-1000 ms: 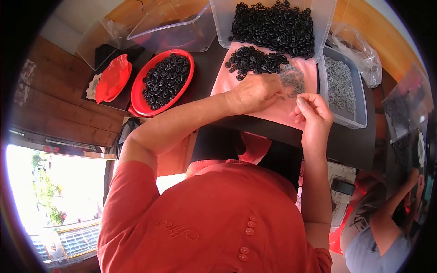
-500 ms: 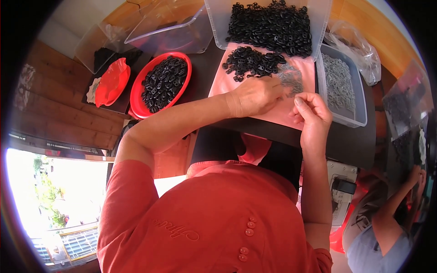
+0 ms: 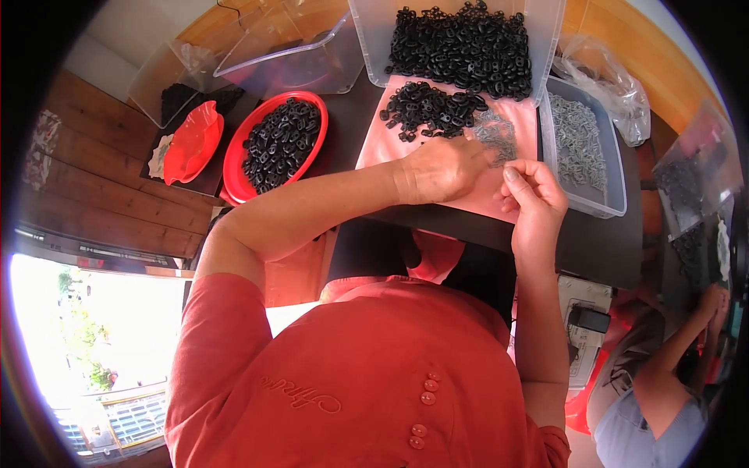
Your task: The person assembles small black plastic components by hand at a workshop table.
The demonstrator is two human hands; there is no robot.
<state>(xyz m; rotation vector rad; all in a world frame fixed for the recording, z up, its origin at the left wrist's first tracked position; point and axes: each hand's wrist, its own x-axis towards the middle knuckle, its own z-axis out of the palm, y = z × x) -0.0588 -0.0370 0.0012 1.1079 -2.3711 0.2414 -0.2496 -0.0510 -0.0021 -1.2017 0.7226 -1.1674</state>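
My left hand (image 3: pixel 443 171) is over the pink mat (image 3: pixel 373 148), back up, fingers curled down beside a small heap of thin grey metal pieces (image 3: pixel 496 134). What those fingers hold, if anything, is hidden. Just to its right, my right hand (image 3: pixel 538 193) is raised with thumb and forefinger pinched together; anything between them is too small to make out. A loose pile of black oval pieces with holes (image 3: pixel 431 109) lies on the mat beyond my left hand.
A clear bin of black pieces (image 3: pixel 460 51) stands at the back. On the right is a tub of grey metal pieces (image 3: pixel 579 144), with a plastic bag (image 3: pixel 616 93) behind. A red basin (image 3: pixel 234 168) of black parts sits left, near a red dish (image 3: pixel 193 144). Another person (image 3: pixel 655 398) sits at far right.
My left hand has turned slightly and its fingers reach more toward the grey metal heap. My right hand keeps its pinch in nearly the same place.
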